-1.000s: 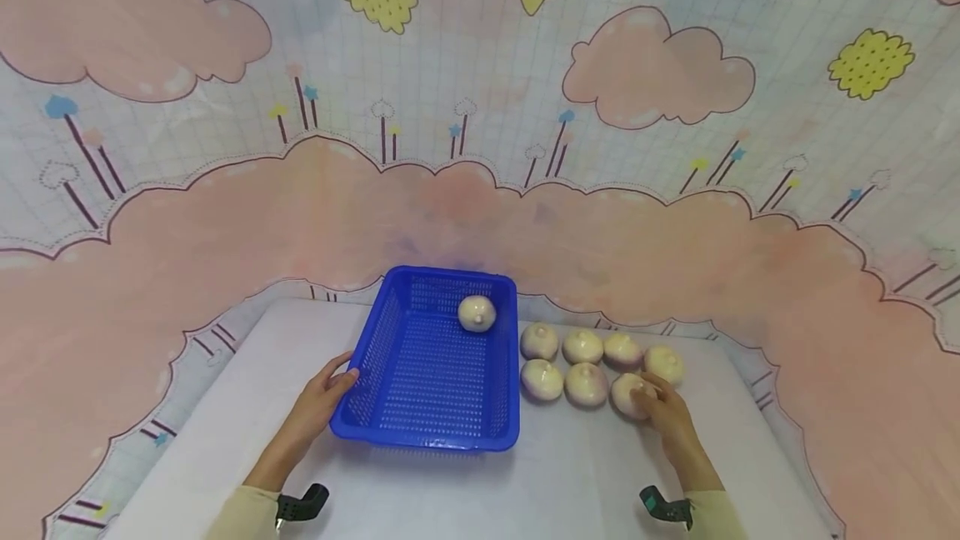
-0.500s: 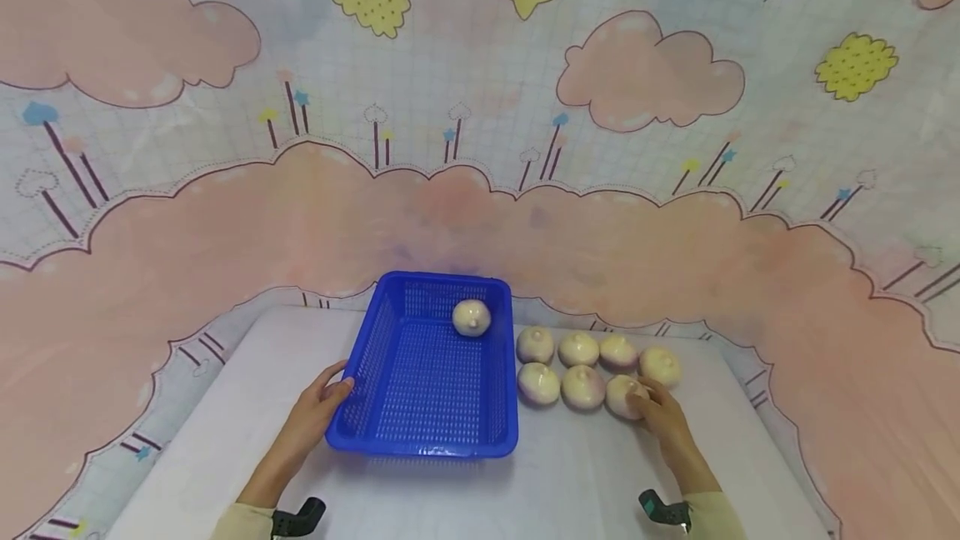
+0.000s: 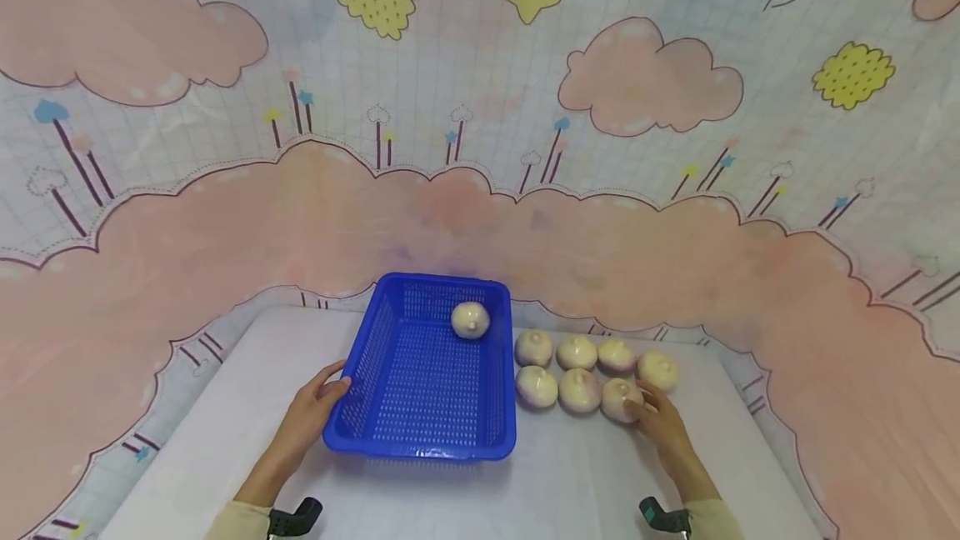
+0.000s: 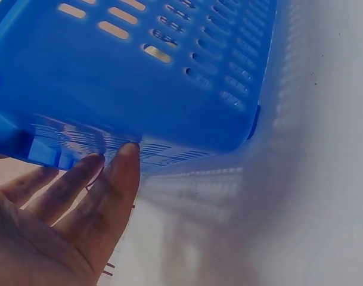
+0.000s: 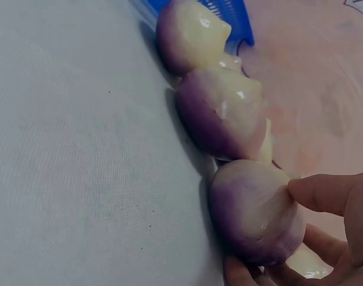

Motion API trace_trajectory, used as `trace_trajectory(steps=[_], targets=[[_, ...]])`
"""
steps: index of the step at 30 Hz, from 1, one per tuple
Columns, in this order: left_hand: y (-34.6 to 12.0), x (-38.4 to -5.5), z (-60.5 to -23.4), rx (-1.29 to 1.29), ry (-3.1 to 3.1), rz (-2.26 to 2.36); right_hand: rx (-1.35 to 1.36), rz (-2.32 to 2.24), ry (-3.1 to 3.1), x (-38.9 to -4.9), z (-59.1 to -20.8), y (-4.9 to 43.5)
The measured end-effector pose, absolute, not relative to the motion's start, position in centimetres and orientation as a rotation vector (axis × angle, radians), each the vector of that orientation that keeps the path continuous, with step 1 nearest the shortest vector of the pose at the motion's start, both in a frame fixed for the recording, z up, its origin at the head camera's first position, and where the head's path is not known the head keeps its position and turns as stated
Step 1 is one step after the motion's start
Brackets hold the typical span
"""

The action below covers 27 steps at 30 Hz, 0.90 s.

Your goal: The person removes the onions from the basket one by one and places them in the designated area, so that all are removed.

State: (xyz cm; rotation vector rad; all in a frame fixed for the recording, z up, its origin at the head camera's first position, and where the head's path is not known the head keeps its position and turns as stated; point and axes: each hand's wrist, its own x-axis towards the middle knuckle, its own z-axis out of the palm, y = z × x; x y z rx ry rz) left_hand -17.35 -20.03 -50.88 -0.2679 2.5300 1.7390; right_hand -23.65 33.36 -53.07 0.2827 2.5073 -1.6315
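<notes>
My left hand [image 3: 309, 411] holds the left rim of a blue plastic basket [image 3: 420, 450], its thumb at the rim. In the left wrist view its fingers [image 4: 112, 196] lie against the slotted outer wall. One glossy cream-white turnip [image 3: 470, 320] rests inside at the back right corner. On the right, my right hand [image 3: 663, 423] grips the nearest turnip at the right end of the front row [image 3: 618, 400]. The right wrist view shows that turnip's purple underside [image 5: 253, 217] between thumb and fingers, right at the white tabletop.
Several more turnips stand in two short rows between the basket and my right hand, among them a front-row turnip [image 3: 580, 392] and the rearmost right turnip [image 3: 657, 371]. A white-covered table [image 3: 570, 490] lies underneath. Behind it hangs a printed cloth [image 3: 450, 223] with clouds.
The head view has shifted slightly. My right hand stays on the same turnip, which sits a little closer to its left neighbour. My left hand keeps its place at the basket rim.
</notes>
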Motion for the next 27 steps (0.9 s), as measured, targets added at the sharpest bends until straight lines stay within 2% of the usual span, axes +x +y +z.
trace_trajectory(steps=[19, 27], targets=[[-20.5, -17.6, -51.0, -0.318, 2.485, 1.731, 0.255, -1.677, 2.508, -25.1, -54.0, 33.7], [-20.1, -17.5, -51.0, -0.321, 2.481, 1.722, 0.307, -1.656, 2.577, -24.2, -51.9, 34.6]])
